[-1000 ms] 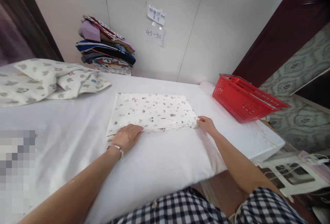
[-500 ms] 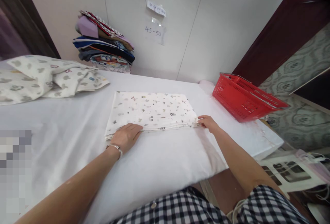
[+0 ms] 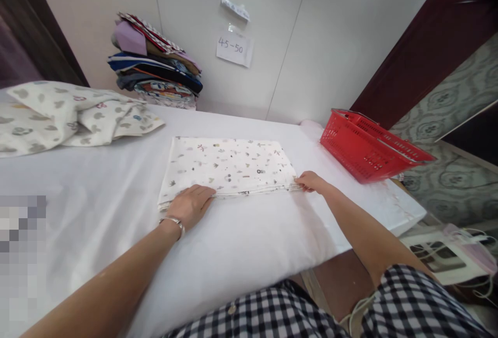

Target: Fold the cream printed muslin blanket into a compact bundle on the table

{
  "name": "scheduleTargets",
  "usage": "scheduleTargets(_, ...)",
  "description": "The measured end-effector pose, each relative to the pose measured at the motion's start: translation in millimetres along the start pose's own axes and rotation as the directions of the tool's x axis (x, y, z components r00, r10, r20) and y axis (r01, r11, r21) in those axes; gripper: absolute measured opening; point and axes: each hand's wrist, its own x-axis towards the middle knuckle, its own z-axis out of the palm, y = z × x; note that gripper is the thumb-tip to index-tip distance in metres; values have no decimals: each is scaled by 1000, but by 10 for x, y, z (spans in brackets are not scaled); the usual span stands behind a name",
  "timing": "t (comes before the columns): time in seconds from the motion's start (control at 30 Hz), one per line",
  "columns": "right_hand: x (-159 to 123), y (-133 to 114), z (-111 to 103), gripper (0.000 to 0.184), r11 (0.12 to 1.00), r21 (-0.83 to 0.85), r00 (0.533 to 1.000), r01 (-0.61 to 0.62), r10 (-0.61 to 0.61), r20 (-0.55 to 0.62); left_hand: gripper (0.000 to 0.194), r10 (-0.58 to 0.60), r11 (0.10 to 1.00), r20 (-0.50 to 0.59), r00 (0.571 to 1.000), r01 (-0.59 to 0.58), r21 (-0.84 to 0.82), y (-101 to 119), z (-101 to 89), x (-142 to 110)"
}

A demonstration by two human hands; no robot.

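A white folded cloth (image 3: 229,164) with small printed plants and figures lies flat on the white-covered table, its layers showing along the near edge. My left hand (image 3: 191,204), with a bracelet at the wrist, rests palm down on the near left part of that edge, fingers stretched out. At the near right corner, my right hand (image 3: 309,181) pinches the layers between thumb and fingers. Part of the near edge is hidden under my left hand.
To the left lies a crumpled white cloth (image 3: 93,117) with a leafy print. A stack of folded fabrics (image 3: 159,63) stands against the wall. A red plastic basket (image 3: 361,143) sits at the table's right end. Paper labels (image 3: 234,50) hang on the wall.
My right thumb and fingers have shifted slightly onto the cloth's near right corner. My left hand stays in place on the near edge. The view has tilted a little.
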Motion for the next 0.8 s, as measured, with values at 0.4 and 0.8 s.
scheduleTargets(0.4, 0, -50, 11, 13, 1000, 5, 1000, 21, -21, -24, 32, 6, 1000, 18, 1000, -6, 6, 15, -35, 2)
scheduleTargets(0.8, 36, 66, -64, 20, 987, 156, 995, -24, 9, 95, 32, -13, 1000, 20, 1000, 13, -4, 24, -50, 5)
